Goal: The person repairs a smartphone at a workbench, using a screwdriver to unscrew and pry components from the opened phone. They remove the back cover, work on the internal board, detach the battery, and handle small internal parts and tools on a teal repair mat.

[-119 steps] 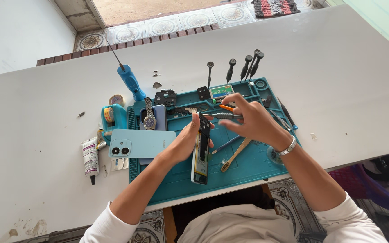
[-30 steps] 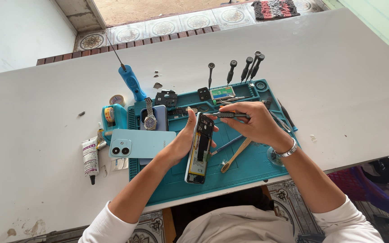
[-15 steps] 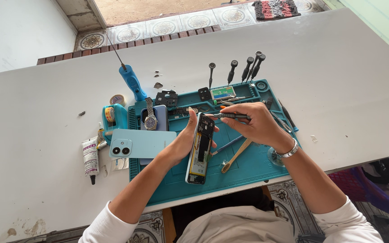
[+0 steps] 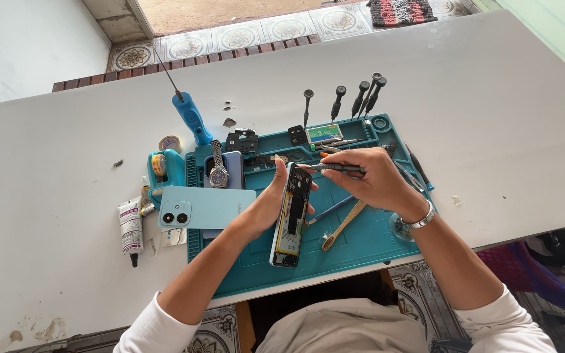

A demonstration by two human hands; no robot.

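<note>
Head view: one opened phone [image 4: 290,216] stands tilted on the teal mat [image 4: 361,245], left hand [image 4: 266,202] fingers wrapped around its edge. Right hand [image 4: 374,180] fingers pinch one screwdriver [image 4: 335,168] at its top. Five screwdrivers [image 4: 354,98] lie on the tabletop [image 4: 67,150]; one back cover [image 4: 205,207] lies left.

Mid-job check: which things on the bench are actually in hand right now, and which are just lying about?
In hand: opened phone, tilted up in the left hand; dark screwdriver, tip at the phone's top, in the right hand.

Lying about: light-blue back cover, wristwatch, glue tube, blue-handled tool, four upright drivers, brush.
</note>
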